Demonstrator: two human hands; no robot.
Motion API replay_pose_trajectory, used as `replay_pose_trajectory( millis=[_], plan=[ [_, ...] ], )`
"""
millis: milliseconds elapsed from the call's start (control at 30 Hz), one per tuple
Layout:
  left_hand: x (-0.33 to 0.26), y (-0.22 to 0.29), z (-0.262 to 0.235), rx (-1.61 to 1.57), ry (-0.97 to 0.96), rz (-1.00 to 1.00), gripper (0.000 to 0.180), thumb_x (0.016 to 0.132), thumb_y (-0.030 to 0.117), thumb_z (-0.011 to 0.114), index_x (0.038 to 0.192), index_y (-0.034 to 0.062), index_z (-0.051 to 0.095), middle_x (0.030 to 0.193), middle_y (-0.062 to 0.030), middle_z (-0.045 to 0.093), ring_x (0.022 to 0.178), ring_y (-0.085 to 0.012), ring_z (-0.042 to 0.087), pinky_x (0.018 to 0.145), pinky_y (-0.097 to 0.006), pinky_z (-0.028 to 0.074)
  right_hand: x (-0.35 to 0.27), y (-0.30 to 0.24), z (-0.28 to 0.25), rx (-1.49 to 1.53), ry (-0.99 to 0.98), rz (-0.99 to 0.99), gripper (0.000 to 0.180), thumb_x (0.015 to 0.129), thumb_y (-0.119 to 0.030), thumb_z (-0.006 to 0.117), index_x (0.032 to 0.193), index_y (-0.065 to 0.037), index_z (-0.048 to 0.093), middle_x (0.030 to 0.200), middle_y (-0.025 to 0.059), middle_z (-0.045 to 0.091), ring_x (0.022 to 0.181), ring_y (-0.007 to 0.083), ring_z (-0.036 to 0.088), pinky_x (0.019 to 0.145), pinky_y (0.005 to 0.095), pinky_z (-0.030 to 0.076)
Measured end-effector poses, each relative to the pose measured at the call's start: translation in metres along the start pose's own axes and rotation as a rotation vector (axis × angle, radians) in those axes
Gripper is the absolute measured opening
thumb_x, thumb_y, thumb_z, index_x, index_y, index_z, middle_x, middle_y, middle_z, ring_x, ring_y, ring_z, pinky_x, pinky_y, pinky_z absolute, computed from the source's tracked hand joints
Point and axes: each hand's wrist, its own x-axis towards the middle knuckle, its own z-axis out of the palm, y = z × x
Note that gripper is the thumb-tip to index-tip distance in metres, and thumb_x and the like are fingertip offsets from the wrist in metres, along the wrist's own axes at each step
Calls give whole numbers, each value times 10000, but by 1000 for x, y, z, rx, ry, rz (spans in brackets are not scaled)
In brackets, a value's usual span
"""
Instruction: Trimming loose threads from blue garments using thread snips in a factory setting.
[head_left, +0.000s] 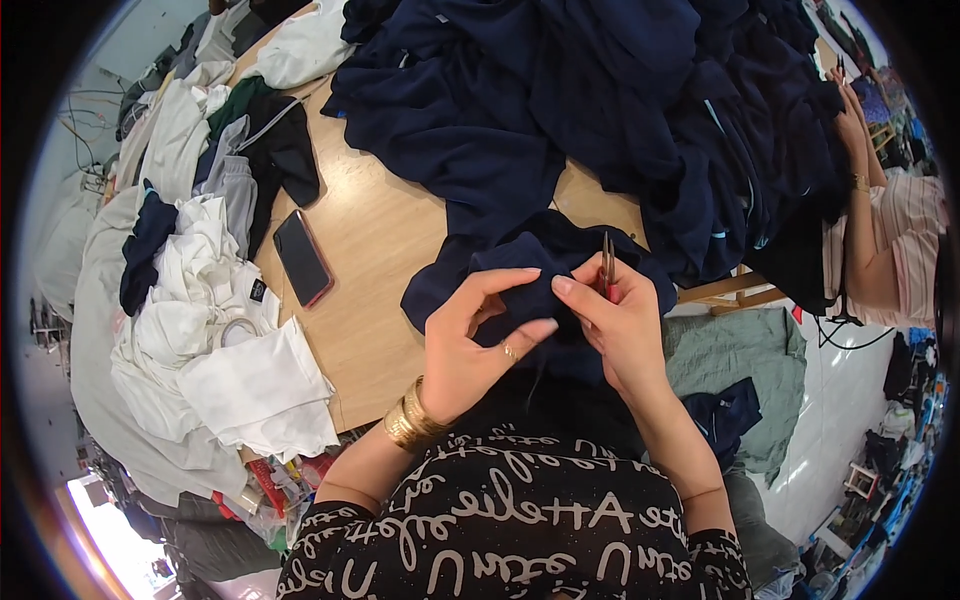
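A navy garment point(440, 280) lies bunched at the table's near edge, in front of my body. Over it is my left hand point(465, 335), its thumb and forefinger spread apart with nothing visible between them. My right hand point(630, 325) is closed around small thread snips point(608, 265) with a red handle, their metal blades pointing away from me. Its thumb tip is close to my left forefinger, over the dark cloth. Whether any thread lies between the hands is too fine to tell.
A large heap of navy garments point(600, 90) covers the table's far side. On the wooden table point(375, 250) a phone point(303, 258) lies left of my hands. White garments point(190, 310) are piled at the left. Another person's arm point(868, 230) reaches in at the right.
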Motion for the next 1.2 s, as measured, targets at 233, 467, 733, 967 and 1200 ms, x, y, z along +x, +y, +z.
replay_pose_trajectory(
  millis=[233, 467, 733, 967, 1200],
  plan=[
    [0, -8, 0, 353, 105, 320, 196, 701, -19, 730, 887, 22, 685, 710, -47, 570, 650, -122, 534, 617, -213, 433, -2, -9, -4, 350, -97, 286, 199, 815, -124, 670, 697, -94, 513, 521, -64, 403, 370, 9, 292, 346, 186, 176],
    [-1, -9, 1, -176, -3, 13, 136, 801, -30, 654, 930, -31, 613, 857, -25, 574, 763, -65, 531, 705, -185, 432, 0, -10, -8, 407, -110, 306, 181, 825, -123, 655, 709, -89, 521, 515, -68, 389, 364, 11, 297, 345, 185, 185],
    [4, 1, 9, -11, 0, 107, 288, 757, -55, 689, 1026, -9, 595, 934, -24, 512, 799, -72, 536, 727, -186, 425, -2, -8, -2, 309, -54, 181, 164, 818, -111, 666, 723, -73, 537, 528, -71, 414, 387, -3, 303, 349, 173, 187],
    [4, -5, 11, -96, 50, 25, 131, 803, -55, 640, 924, -22, 599, 854, -10, 531, 766, -55, 522, 725, -186, 432, 1, -7, 0, 219, -42, 150, 156, 834, -102, 633, 738, -77, 512, 505, -73, 374, 355, 4, 280, 326, 180, 185],
    [3, -2, 9, -485, 103, -342, 64, 869, 58, 597, 921, 31, 572, 865, 20, 561, 771, -33, 488, 670, -172, 366, -9, 4, 1, -563, 239, -540, 260, 793, -147, 701, 942, -23, 528, 627, -6, 493, 518, 80, 441, 475, 219, 386]
  ],
)
